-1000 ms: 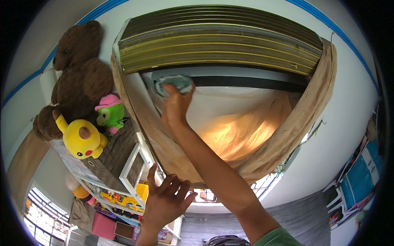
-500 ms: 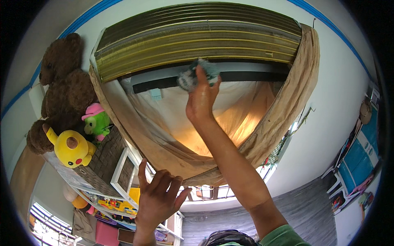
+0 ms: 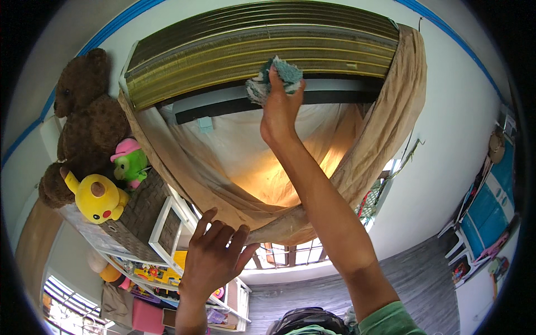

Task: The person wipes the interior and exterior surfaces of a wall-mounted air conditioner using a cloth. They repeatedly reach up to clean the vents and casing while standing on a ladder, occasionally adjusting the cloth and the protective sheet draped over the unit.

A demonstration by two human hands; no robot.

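Observation:
My right hand [image 3: 281, 111] is raised and closed around a crumpled green-and-white cloth [image 3: 289, 72]. It presses the cloth at the lower edge of a gold, ribbed front panel [image 3: 195, 67], which looks like part of a wall air conditioner. Below the panel runs a dark strip [image 3: 223, 111] with a small pale-blue tab [image 3: 205, 124] under it. A beige fabric cover [image 3: 393, 106] hangs like a trough around the unit, glowing orange inside. My left hand [image 3: 215, 254] is held low by the cover's bottom rim, fingers spread, holding nothing; whether it touches the fabric I cannot tell.
At left, a brown teddy bear [image 3: 89, 123], a yellow plush toy [image 3: 100, 198] and a green plush toy [image 3: 131, 167] sit on a woven cabinet [image 3: 139, 215]. White shelves [image 3: 237, 298] with toys stand below. A barred window [image 3: 293, 255] lies under the cover; blue furniture [image 3: 488, 206] stands right.
My right hand with the cloth has moved slightly up and right, from the dark strip onto the panel's lower edge. My left hand stays nearly in place, with its fingers slightly more bent.

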